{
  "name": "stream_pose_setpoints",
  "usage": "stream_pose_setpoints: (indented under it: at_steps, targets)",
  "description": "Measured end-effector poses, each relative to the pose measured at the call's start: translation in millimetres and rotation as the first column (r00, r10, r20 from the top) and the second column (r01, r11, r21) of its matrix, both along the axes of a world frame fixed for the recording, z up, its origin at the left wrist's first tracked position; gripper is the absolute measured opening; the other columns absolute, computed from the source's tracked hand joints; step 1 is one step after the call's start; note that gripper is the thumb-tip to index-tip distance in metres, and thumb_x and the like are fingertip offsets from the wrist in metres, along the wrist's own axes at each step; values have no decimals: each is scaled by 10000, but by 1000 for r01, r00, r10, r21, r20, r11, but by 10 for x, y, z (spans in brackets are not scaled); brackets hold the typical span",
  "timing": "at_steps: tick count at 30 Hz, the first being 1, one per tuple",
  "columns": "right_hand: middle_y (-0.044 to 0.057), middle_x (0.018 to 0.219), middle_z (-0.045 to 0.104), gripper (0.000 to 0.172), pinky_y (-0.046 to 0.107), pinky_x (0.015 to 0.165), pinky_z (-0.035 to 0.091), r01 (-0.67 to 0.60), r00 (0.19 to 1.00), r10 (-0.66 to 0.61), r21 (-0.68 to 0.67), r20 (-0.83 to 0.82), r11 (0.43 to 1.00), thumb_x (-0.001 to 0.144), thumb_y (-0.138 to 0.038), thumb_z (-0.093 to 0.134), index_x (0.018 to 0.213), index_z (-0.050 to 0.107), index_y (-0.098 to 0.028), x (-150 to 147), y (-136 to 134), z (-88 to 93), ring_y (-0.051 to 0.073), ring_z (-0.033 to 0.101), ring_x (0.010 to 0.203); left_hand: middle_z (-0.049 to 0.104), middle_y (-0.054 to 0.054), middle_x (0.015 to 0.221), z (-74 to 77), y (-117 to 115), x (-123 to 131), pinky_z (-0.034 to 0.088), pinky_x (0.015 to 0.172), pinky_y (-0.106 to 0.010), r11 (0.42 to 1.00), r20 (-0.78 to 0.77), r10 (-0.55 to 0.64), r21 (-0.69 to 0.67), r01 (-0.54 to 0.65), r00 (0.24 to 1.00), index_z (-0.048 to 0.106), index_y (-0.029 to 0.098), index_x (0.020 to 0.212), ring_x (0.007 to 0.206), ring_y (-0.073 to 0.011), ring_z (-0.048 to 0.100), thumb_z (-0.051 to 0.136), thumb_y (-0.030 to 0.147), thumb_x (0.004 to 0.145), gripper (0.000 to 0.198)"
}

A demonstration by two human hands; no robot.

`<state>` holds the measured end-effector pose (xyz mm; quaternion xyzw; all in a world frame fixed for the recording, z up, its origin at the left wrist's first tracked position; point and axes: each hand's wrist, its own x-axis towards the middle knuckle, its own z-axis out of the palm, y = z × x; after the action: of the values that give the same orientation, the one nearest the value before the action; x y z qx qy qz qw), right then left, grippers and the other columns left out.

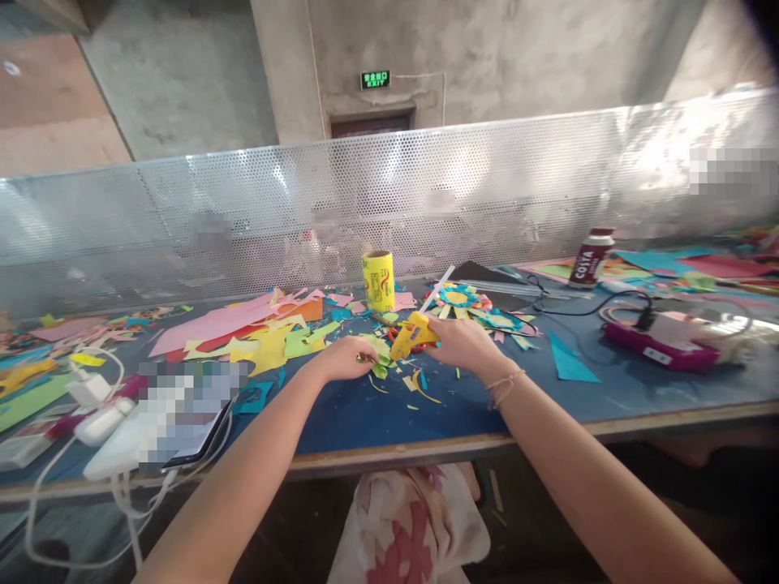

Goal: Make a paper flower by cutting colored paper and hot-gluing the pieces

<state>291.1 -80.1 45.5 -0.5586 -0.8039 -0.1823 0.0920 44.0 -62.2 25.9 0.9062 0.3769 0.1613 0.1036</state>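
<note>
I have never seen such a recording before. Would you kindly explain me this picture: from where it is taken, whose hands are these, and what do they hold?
There is no machine here. The single picture comes from a camera worn on a person's head, looking forward and down at their own bare hands. The right hand holds a yellow glue gun with a white stick poking out. The left hand touches green paper; how firmly, I cannot tell. The blue table also bears colourful paper scraps, an upright yellow roll, a dark red bottle and, at the left, white cables.
</note>
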Motion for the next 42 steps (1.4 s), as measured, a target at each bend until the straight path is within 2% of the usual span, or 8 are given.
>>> stream_pose_setpoints:
  at_steps: [7,18,24,31,42]
  targets:
    - [102,1009,662,419,273,585,368,10,999,-11,36,36,999,796,-374,447,1149,534,-168,-23,8,-11,240,637,803,691,-21,842,15,-21,-6,465,690,-236,999,41,17,-31,-15,999,686,190,839,772,-144,621,546,131,702,204]
    - [134,941,672,384,275,573,346,43,998,-46,64,33,997,813,-382,439,1089,564,-144,-56,33,-33,251,636,790,681,-11,859,-9,9,-16,455,727,-234,999,10,-28,22,27,1000,660,196,788,797,-143,614,550,137,719,143]
    - [121,954,674,373,275,556,333,50,998,-53,73,45,996,807,-402,428,1034,577,-147,-36,82,-78,247,638,798,669,-6,874,-25,8,1,451,697,-223,999,19,39,-15,-39,999,617,205,864,777,-136,610,514,170,765,147]
    - [120,950,676,365,276,553,328,62,997,-64,69,38,996,802,-406,429,1009,577,-144,-41,83,-75,246,636,794,663,-21,923,-22,24,17,437,736,-245,1000,-20,9,10,-8,1000,603,206,869,852,-158,606,469,262,842,148]
    - [104,1008,664,354,263,577,357,72,997,-74,67,29,995,819,-380,438,1067,554,-157,-67,24,-21,226,637,820,645,-13,838,-14,-33,89,414,640,-232,993,-51,108,49,-105,993,580,199,817,751,-157,587,626,292,739,130]
